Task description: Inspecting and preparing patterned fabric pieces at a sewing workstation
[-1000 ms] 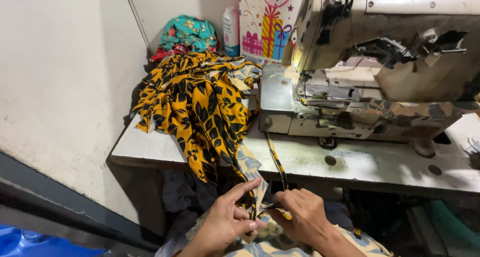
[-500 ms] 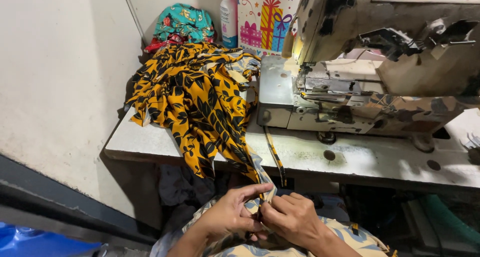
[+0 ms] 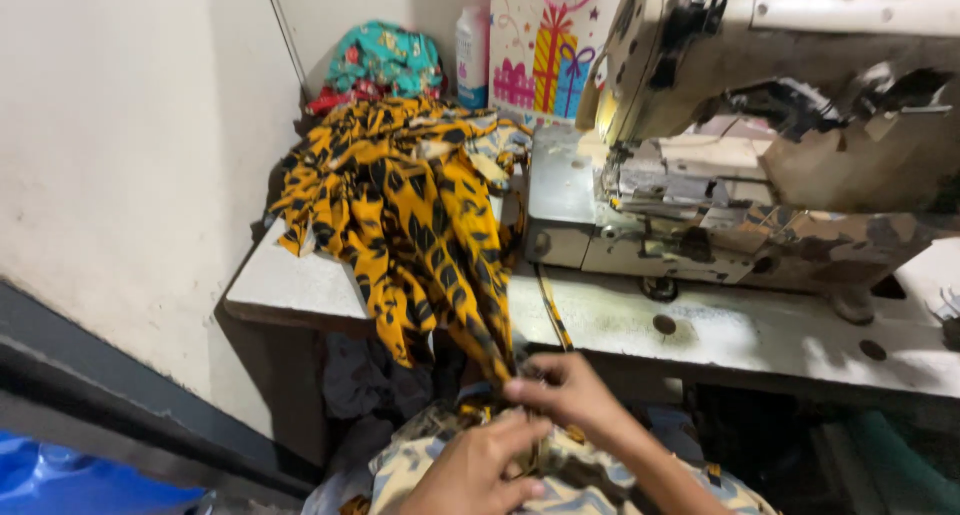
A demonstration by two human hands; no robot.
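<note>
A pile of yellow cloth with black leaf print (image 3: 400, 205) lies on the left end of the sewing table (image 3: 300, 285) and hangs over its front edge. My right hand (image 3: 565, 395) pinches the hanging end of this cloth just below the table edge. My left hand (image 3: 480, 465) lies under it, fingers curled on the same cloth over my lap. A narrow yellow strip (image 3: 550, 310) runs from the machine down toward my hands.
A worn cream industrial sewing machine (image 3: 760, 155) fills the right of the table. Behind the pile sit a teal printed bundle (image 3: 385, 60), a white bottle (image 3: 472, 40) and a gift-patterned bag (image 3: 545, 45). A white wall (image 3: 110, 155) stands at the left.
The view has tilted up a little. My hands have closed together on the hanging cloth end, the right hand now above the left.
</note>
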